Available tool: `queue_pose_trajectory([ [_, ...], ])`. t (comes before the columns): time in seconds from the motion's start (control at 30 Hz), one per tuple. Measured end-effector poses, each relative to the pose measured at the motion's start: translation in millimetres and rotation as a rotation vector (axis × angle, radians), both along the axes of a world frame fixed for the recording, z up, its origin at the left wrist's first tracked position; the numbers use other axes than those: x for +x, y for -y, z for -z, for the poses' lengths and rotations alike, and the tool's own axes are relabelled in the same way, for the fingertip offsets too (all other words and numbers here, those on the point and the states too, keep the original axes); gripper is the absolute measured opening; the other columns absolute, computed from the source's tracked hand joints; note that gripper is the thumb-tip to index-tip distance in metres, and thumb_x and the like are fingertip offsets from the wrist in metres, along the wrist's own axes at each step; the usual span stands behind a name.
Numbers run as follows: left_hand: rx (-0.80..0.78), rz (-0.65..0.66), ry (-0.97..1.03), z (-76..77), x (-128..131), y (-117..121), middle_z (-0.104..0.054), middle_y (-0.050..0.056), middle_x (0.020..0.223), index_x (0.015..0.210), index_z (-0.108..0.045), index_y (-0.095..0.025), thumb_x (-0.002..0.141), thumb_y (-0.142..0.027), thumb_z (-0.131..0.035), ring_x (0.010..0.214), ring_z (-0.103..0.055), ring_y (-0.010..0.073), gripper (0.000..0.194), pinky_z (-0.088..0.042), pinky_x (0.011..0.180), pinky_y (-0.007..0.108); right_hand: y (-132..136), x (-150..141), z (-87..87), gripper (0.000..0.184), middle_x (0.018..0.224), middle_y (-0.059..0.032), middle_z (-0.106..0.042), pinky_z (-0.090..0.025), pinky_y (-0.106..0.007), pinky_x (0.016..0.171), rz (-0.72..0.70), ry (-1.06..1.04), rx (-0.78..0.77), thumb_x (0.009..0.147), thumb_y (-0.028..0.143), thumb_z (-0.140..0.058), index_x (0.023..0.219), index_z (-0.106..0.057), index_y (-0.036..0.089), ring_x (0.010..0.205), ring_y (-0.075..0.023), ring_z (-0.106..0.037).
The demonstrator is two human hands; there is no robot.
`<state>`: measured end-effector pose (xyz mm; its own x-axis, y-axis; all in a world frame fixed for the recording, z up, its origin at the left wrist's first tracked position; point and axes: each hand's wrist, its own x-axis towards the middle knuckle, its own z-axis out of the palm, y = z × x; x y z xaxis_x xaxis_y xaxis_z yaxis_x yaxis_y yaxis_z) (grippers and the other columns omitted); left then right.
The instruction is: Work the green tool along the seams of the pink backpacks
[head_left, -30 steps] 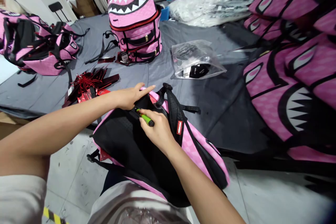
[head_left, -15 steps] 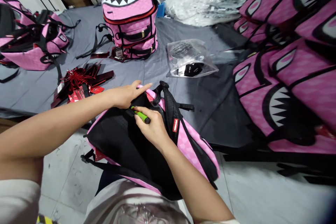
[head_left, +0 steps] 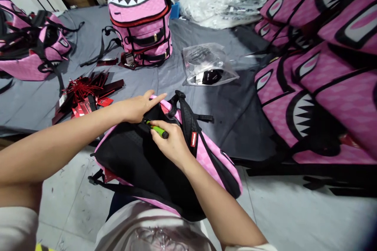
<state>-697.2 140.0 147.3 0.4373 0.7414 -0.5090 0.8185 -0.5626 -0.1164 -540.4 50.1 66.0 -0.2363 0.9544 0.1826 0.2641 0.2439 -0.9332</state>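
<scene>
A pink and black backpack (head_left: 165, 164) leans at the table's front edge against my body, its black padded back panel facing me. My left hand (head_left: 138, 108) grips the top of that panel, with some fingers stretched along the pink edge and the others curled out of sight. In my right hand (head_left: 171, 141) is a slim green tool (head_left: 159, 130) with a black end, pinched between thumb and fingers. Its tip points at the black fabric just below my left hand; the tip is too small to make out.
Another pink backpack (head_left: 141, 19) with a shark mouth stands at the back. Red hang tags (head_left: 85, 96) lie in a pile at left. A clear plastic bag (head_left: 206, 64) with black contents lies beyond. Stacked pink backpacks (head_left: 282, 106) fill the right side; more backpacks (head_left: 26, 60) lie far left.
The view has shifted slightly, so the surroundings sit a little further left. My hands, the green tool and the backpack keep nearly the same positions.
</scene>
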Motion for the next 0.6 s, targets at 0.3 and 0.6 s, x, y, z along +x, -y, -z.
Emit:
queue_pose_trajectory([
  [0.3, -0.023, -0.039, -0.004, -2.8, 3, 1, -0.016, 0.021, 0.166, 0.163, 0.009, -0.034, 0.082, -0.001, -0.056, 0.13, -0.059, 0.0342, 0.109, -0.052, 0.1, 0.037, 0, -3, 3.7, 0.027, 0.109, -0.0033, -0.08, -0.054, -0.034, 0.095, 0.012, 0.046, -0.002, 0.089, 0.016, -0.066, 0.114, -0.076, 0.021, 0.095, -0.021, -0.076],
  [0.6, 0.02, -0.047, 0.088, 5.2, -4, 6, -0.018, 0.021, 0.165, 0.164, 0.001, -0.034, 0.081, 0.001, -0.049, 0.134, -0.055, 0.0345, 0.104, -0.055, 0.098, 0.039, -15, 85, -33.2, 0.017, 0.121, -0.005, -0.076, -0.051, -0.034, 0.102, 0.207, -0.053, 0.249, 0.09, 0.02, -0.056, 0.093, -0.073, 0.021, 0.114, -0.0215, -0.07],
])
